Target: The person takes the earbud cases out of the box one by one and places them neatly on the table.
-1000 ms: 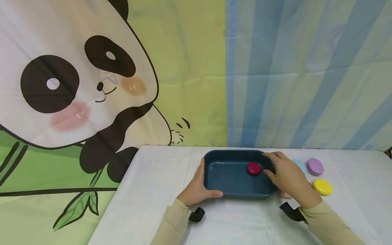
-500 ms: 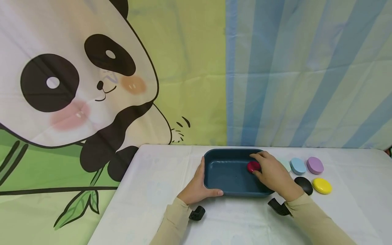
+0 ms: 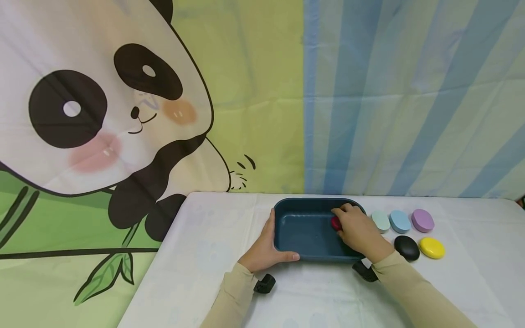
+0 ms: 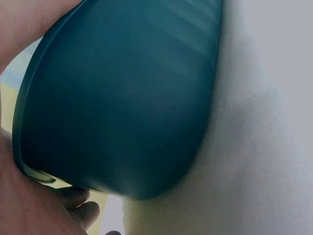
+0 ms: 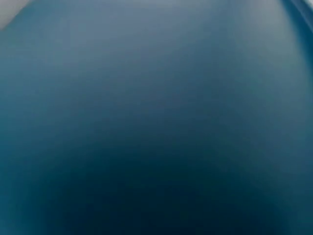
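Observation:
A dark blue rectangular tray (image 3: 309,234) with raised walls stands on the white table. My left hand (image 3: 264,249) grips its left end, thumb along the front wall and fingers at the left side; the left wrist view shows that hand against the tray's outer wall (image 4: 122,98). Inside the tray, toward the right, lies a small red rounded disc (image 3: 336,223). Over the tray's right end reaches my right hand (image 3: 360,230), its thumb and fingers around the disc, which they partly hide. The right wrist view holds only the blurred blue tray wall (image 5: 156,98).
Right of the tray lie a mint disc (image 3: 380,221), a light blue disc (image 3: 400,221) and a purple disc (image 3: 423,220). Nearer are a black disc (image 3: 407,248) and a yellow disc (image 3: 432,248). A panda-printed curtain (image 3: 254,91) hangs behind the table (image 3: 197,255).
My right hand has moved left from the tray's right rim to the red disc and taken hold of it. The mint and black discs have come into view. My left hand stays put.

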{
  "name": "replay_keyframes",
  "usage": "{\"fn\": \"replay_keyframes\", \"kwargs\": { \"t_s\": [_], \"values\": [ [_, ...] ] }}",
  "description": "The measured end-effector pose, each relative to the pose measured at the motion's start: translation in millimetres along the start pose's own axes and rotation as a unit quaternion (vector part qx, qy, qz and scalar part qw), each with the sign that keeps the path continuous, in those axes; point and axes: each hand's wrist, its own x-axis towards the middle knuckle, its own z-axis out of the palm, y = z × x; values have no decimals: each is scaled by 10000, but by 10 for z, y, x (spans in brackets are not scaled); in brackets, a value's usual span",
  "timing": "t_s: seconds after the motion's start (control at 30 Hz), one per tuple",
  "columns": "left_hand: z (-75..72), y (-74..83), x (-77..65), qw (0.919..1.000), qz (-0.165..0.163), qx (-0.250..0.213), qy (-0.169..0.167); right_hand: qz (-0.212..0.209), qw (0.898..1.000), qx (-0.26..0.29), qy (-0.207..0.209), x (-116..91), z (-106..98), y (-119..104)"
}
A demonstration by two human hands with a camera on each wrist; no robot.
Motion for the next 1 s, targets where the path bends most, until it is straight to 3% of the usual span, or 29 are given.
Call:
{"fn": "replay_keyframes", "kwargs": {
  "t_s": [0.2, 0.57, 1.0],
  "values": [
    [-5, 17, -2, 10000, -43, 8, -9, 110, 9994, -313, -62, 15, 48, -6],
    [0, 7, -3, 10000, 12, 6, 10, -152, 9963, -847, 52, 25, 118, -9],
    [-2, 1, -2, 10000, 11, 4, 4, -101, 9983, -576, -4, 22, 82, -11]
  ]
}}
